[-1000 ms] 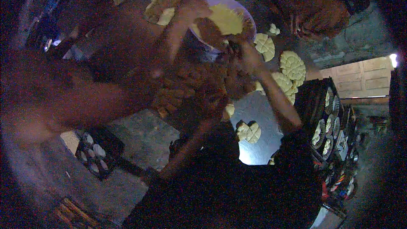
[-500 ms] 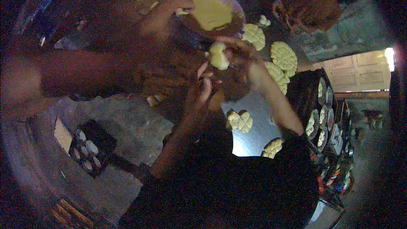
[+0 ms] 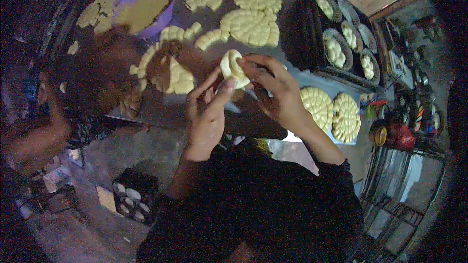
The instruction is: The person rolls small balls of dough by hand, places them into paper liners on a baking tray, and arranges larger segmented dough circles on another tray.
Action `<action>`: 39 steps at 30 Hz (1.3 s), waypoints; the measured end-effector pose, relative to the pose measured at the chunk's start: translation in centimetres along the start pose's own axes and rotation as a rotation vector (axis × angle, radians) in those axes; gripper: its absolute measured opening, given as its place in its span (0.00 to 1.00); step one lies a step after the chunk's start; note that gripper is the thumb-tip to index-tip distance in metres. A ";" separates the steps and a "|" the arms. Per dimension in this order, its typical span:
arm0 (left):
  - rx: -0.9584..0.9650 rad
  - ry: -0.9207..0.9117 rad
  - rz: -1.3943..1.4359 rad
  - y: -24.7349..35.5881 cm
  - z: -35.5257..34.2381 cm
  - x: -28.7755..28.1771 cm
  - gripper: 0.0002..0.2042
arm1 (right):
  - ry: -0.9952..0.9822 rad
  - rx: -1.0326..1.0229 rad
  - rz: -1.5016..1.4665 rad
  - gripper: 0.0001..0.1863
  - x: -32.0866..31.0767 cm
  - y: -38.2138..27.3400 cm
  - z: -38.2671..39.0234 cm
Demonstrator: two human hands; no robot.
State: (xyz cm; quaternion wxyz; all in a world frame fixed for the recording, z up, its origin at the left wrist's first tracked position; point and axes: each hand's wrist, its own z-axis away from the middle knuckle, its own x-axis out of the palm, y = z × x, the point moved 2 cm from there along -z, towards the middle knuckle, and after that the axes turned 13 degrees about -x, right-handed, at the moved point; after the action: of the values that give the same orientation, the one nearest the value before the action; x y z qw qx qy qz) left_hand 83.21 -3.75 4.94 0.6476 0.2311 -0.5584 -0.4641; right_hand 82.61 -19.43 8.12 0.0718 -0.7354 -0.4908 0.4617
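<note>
My left hand (image 3: 207, 114) and my right hand (image 3: 273, 87) are both closed round a pale piece of folded dough (image 3: 231, 63), held above the work table. My left thumb presses its lower side and my right fingers grip it from the right. Behind it lie cut dough rounds (image 3: 248, 29), a curved strip of dough pieces (image 3: 209, 39) and more scored rounds (image 3: 314, 109) at the right, on a metal surface. A purple bowl (image 3: 165, 12) with a yellowish mixture stands at the back left.
A black tray (image 3: 309, 34) at the right holds shaped dough in paper cases. Another person's arm (image 3: 41, 141) is at the left. A dark tray with small moulds (image 3: 136, 204) sits low at the lower left. A metal rack (image 3: 404, 190) stands at the lower right.
My hands came from the bowl's near edge, now gripping the dough piece together. The view has swung, shifting the bowl left and bringing more rounds and the black tray upward into view.
</note>
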 end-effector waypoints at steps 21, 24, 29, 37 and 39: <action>0.099 -0.083 -0.491 -1.5 4.8 3.0 0.07 | 0.024 -0.187 -0.115 0.11 -5.0 -3.9 5.7; 0.169 -0.268 -0.261 -0.4 4.7 1.5 0.09 | 0.088 -0.190 0.035 0.10 -4.1 -4.9 3.6; 0.364 -0.367 -0.451 1.9 0.9 -2.2 0.09 | 0.151 -0.025 -0.295 0.16 -1.5 -4.7 0.5; -0.299 -0.633 0.196 1.7 -3.9 -7.3 0.20 | -0.106 0.045 0.174 0.25 3.4 -4.0 -3.9; -0.399 -0.666 0.197 0.9 -4.1 -7.0 0.21 | -0.153 0.144 0.225 0.29 4.1 -2.3 -2.1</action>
State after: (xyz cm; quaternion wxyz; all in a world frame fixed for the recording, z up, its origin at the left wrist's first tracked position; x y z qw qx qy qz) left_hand 87.71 1.76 0.99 0.5048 -0.1170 -0.6562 -0.5485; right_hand 83.03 -14.28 8.07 0.0345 -0.7413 -0.3752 0.5555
